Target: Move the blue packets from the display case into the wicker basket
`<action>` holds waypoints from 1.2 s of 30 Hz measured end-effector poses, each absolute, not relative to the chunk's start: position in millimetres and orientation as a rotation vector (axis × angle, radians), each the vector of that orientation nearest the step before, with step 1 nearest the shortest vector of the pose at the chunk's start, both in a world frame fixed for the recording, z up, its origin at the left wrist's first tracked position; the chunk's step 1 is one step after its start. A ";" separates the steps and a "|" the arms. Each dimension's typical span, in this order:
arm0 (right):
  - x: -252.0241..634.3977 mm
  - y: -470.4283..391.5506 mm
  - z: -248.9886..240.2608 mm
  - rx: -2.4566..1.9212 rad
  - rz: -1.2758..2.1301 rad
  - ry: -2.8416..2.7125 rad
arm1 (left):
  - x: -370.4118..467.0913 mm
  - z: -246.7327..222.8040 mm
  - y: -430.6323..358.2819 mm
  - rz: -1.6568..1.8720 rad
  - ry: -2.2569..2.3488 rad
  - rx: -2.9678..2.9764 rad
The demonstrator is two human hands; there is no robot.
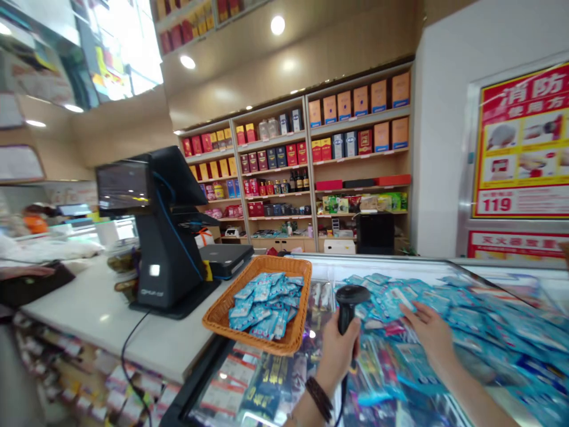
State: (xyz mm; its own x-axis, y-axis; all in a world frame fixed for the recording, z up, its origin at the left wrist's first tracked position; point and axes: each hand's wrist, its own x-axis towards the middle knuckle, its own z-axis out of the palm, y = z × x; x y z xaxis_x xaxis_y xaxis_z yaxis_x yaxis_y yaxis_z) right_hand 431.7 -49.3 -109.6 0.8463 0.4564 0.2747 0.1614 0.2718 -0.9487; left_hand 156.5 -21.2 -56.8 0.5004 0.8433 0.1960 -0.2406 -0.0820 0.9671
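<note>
My left hand (335,350), with a dark bracelet at the wrist, is wrapped round the handle of a black barcode scanner (352,295). The scanner stands upright in the fist, its head above the fingers and its cable hanging below. My right hand (429,332) has its fingertips on a blue packet (395,303) with a white patch, at the near side of a wide heap of similar blue packets (475,317). The heap lies on a glass display counter (320,362). To the left of the scanner, a brown woven basket (213,320) contains many more such packets.
A black checkout terminal (166,255) and a flat black device (226,258) stand on the white counter (98,317) at left. A loose cable (127,356) hangs over its front. At far left is another person's hand (33,271). Stocked shelves (306,172) line the back wall.
</note>
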 end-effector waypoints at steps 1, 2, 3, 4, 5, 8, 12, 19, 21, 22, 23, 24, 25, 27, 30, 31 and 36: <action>429.7 -39.6 -107.8 -1.275 0.250 -0.523 | 149.2 -50.3 -15.6 1.019 0.586 1.363; 426.1 -29.0 -104.6 -1.258 0.294 -0.485 | 140.2 -43.3 -9.7 1.053 0.597 1.359; 420.7 -17.7 -100.2 -1.240 0.336 -0.467 | 129.8 -36.3 -3.8 1.090 0.615 1.356; 413.3 -5.9 -94.5 -1.219 0.368 -0.480 | 118.2 -29.4 2.1 1.133 0.637 1.353; 404.0 6.0 -87.8 -1.196 0.396 -0.507 | 105.4 -22.8 7.7 1.177 0.656 1.350; 366.8 41.7 -64.1 -1.154 0.496 -0.627 | 63.1 -5.8 22.2 1.284 0.708 1.350; 304.0 87.5 -34.5 -1.145 0.644 -0.827 | 5.3 7.3 34.8 1.383 0.847 1.299; 183.5 146.7 -10.7 -1.065 0.765 -1.101 | -68.3 2.5 40.4 1.550 1.005 1.220; 162.1 150.8 -12.1 -1.060 0.778 -1.163 | -79.7 -1.5 37.8 1.595 1.032 1.193; 156.5 150.5 -14.1 -1.065 0.763 -1.194 | -83.9 -3.4 36.0 1.609 1.049 1.184; 154.5 148.8 -16.7 -1.075 0.732 -1.226 | -87.2 -5.2 34.1 1.615 1.064 1.179; 156.3 146.0 -19.9 -1.089 0.689 -1.254 | -89.4 -6.7 32.1 1.617 1.073 1.181; 161.6 142.3 -23.4 -1.104 0.641 -1.271 | -90.6 -8.0 30.1 1.616 1.074 1.187; 182.1 132.2 -31.0 -1.134 0.569 -1.269 | -88.8 -9.6 26.4 1.600 1.056 1.212; 231.4 110.6 -41.8 -1.167 0.531 -1.171 | -74.0 -9.7 21.3 1.572 1.002 1.250; 251.1 101.4 -44.7 -1.180 0.512 -1.136 | -65.8 -9.1 19.6 1.558 0.980 1.261; 355.6 38.5 -53.6 -1.306 0.367 -1.037 | -9.2 -4.3 8.7 1.441 0.823 1.323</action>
State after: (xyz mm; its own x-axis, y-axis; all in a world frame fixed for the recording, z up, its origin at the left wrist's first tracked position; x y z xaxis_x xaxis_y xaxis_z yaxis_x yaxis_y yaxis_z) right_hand 355.6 38.5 -53.6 0.5281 0.7409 0.4150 0.3153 0.2826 -0.9059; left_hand -9.2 8.7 -4.3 0.0680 0.9469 0.3144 -0.2099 -0.2945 0.9323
